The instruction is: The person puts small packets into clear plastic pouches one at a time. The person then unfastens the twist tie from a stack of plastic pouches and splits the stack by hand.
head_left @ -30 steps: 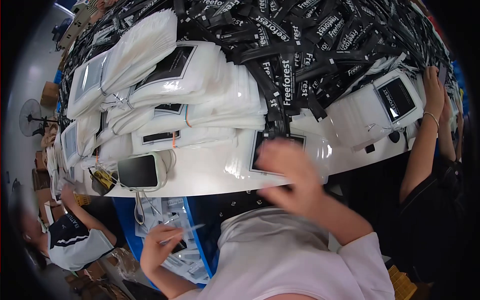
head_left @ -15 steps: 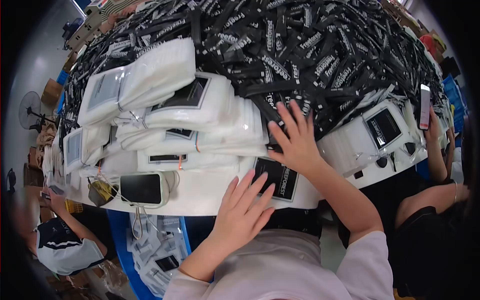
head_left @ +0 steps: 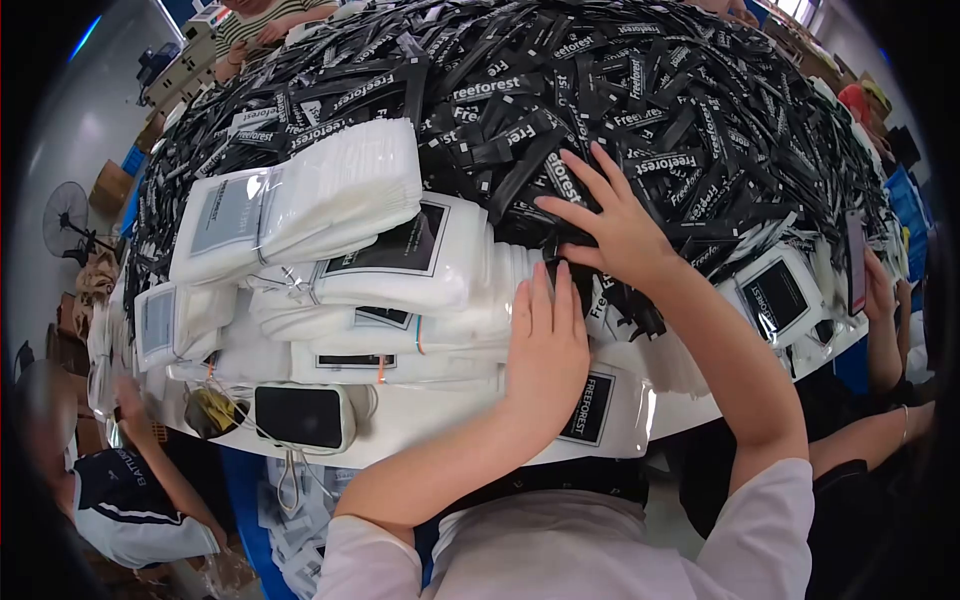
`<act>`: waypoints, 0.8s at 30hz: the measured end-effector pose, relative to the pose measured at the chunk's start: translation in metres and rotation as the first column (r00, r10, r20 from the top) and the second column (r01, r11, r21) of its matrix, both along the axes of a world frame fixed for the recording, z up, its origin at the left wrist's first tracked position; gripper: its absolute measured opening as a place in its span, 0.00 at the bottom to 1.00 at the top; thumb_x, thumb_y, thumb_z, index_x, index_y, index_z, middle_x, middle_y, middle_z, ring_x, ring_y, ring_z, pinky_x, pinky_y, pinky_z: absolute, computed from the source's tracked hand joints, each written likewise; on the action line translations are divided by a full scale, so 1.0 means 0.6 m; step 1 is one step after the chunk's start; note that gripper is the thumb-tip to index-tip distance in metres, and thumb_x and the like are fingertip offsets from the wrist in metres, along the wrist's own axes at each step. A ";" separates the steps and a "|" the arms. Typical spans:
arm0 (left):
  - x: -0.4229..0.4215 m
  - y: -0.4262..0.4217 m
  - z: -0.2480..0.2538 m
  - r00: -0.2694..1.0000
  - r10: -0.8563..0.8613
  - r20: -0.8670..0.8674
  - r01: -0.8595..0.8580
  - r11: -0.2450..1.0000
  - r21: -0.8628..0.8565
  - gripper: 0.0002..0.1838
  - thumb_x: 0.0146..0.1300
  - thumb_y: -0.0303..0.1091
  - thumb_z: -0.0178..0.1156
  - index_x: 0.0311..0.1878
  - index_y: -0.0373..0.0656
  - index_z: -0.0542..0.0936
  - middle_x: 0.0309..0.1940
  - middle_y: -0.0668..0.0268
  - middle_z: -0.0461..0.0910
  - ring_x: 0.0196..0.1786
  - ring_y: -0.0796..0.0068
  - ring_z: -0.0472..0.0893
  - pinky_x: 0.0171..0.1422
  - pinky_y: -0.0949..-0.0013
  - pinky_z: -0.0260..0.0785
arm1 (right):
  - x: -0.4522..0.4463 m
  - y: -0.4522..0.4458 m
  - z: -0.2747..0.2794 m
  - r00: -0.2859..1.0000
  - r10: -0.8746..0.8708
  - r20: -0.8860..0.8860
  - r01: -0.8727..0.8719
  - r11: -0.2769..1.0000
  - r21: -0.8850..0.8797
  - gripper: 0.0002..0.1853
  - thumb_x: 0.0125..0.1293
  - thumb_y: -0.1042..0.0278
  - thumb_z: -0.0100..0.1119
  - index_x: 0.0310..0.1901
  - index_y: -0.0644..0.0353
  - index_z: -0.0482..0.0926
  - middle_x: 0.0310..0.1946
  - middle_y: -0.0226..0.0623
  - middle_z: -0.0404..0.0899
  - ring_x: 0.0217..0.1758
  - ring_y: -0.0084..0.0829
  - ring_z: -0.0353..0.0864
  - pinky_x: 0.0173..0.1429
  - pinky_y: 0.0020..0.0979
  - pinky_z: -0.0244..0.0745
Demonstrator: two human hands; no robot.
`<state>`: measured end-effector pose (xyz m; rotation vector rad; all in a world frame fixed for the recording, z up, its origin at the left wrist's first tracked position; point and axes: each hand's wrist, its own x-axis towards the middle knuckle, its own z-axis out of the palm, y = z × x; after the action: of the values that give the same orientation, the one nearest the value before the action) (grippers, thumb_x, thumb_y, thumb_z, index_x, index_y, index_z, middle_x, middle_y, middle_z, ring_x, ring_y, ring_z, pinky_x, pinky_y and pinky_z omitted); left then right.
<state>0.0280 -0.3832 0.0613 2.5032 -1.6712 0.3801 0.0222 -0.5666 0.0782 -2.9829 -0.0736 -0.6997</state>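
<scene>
A big heap of black printed sachets [head_left: 520, 90] covers the back of the table. My right hand [head_left: 625, 230] has its fingers spread over the front of this heap, touching sachets. My left hand [head_left: 550, 340] lies with fingers stretched out at the heap's front edge, beside the stacked white bags; it grips nothing that I can see. Below its wrist a clear bag with a black label [head_left: 592, 408] lies flat, partly covered by my left hand. Bundles of folded white bags [head_left: 335, 185], tied with bands, are stacked to the left.
A white device with a dark screen [head_left: 300, 415] and a cord sits at the table's front left. More labelled bags [head_left: 775, 290] lie on the right. A blue bin [head_left: 250, 500] holding packets stands below the edge. Other people are at the left, right and back.
My left hand has moved up and right to the sachets' front edge. My right hand stays over the heap, fingers spread. The view has shifted; the right-hand person's phone has turned.
</scene>
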 end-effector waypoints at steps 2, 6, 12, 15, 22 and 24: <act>0.000 -0.015 -0.004 0.998 0.042 0.036 -0.044 0.998 0.038 0.39 0.46 0.49 0.63 0.57 0.29 0.67 0.60 0.49 0.62 0.65 0.50 0.59 0.68 0.54 0.48 | 0.015 -0.006 0.008 1.000 0.006 -0.029 -0.006 1.000 0.001 0.28 0.45 0.57 0.68 0.52 0.38 0.74 0.66 0.38 0.52 0.69 0.52 0.45 0.64 0.46 0.60; -0.004 -0.026 -0.003 0.999 -0.023 0.034 0.022 0.999 0.038 0.34 0.51 0.45 0.59 0.56 0.29 0.68 0.56 0.49 0.67 0.61 0.51 0.63 0.65 0.54 0.52 | 0.050 -0.026 0.010 0.999 0.050 -0.021 -0.050 0.999 0.004 0.24 0.46 0.57 0.67 0.49 0.40 0.75 0.65 0.38 0.56 0.70 0.53 0.45 0.66 0.45 0.59; 0.005 -0.062 -0.026 0.998 -0.004 0.060 0.004 1.000 -0.010 0.31 0.51 0.43 0.57 0.56 0.33 0.70 0.56 0.54 0.68 0.61 0.53 0.64 0.64 0.53 0.54 | 0.074 -0.051 0.018 0.998 0.063 -0.023 -0.063 0.998 0.030 0.20 0.48 0.71 0.64 0.46 0.44 0.77 0.57 0.37 0.67 0.69 0.46 0.51 0.66 0.40 0.61; 0.007 -0.070 -0.033 0.997 0.020 0.071 -0.025 0.997 0.070 0.31 0.52 0.44 0.57 0.58 0.36 0.69 0.61 0.53 0.64 0.61 0.52 0.65 0.65 0.52 0.52 | 0.094 -0.062 0.035 0.994 0.073 0.080 -0.081 0.992 0.096 0.18 0.45 0.79 0.61 0.41 0.50 0.79 0.50 0.41 0.72 0.65 0.42 0.60 0.62 0.36 0.64; 0.005 -0.079 -0.020 0.997 0.078 -0.021 -0.073 0.982 0.174 0.32 0.57 0.46 0.53 0.63 0.40 0.64 0.63 0.53 0.62 0.60 0.49 0.66 0.65 0.51 0.52 | 0.180 -0.090 0.074 0.962 0.047 0.269 -0.118 0.960 0.254 0.14 0.45 0.79 0.60 0.36 0.54 0.80 0.46 0.44 0.75 0.52 0.44 0.73 0.54 0.34 0.70; 0.005 -0.082 -0.020 0.996 0.089 -0.012 -0.085 0.978 0.191 0.30 0.59 0.43 0.50 0.64 0.40 0.63 0.63 0.53 0.61 0.59 0.48 0.67 0.64 0.50 0.52 | 0.202 -0.080 0.118 0.995 -0.032 0.099 0.002 0.958 0.285 0.16 0.44 0.85 0.55 0.36 0.56 0.81 0.46 0.44 0.77 0.48 0.38 0.78 0.46 0.27 0.73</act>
<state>0.0310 -0.4324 0.0496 2.7127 -1.6681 0.2106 0.1436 -0.6145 0.1490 -2.6756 0.0437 -0.7909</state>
